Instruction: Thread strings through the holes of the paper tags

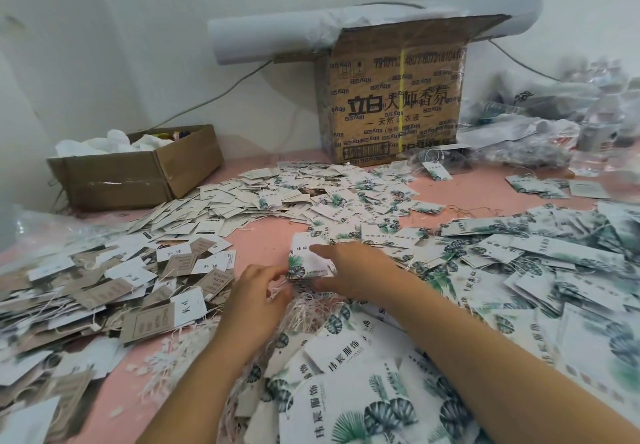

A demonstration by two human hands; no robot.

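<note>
Tags (263, 197) cover table (266, 235). Brown tags (104, 291) heaped far left, likely sorted apart from leaf print. Left hand (256, 291) curled, pinching strings (311, 308) at loose bunch just below stack (308, 263); judged: readying end for hole. Stack at centre, between hands. Right hand (360, 267) grips it, forefinger on top, thumb under, presumably keeping holes aligned. Leaf tags (519, 253) piled right, some strung.

The left hand (258, 291) and right hand (360, 267) were bare. The left forearm (207, 374) at lower centre and the right forearm (485, 350) at lower right were bare too.
</note>
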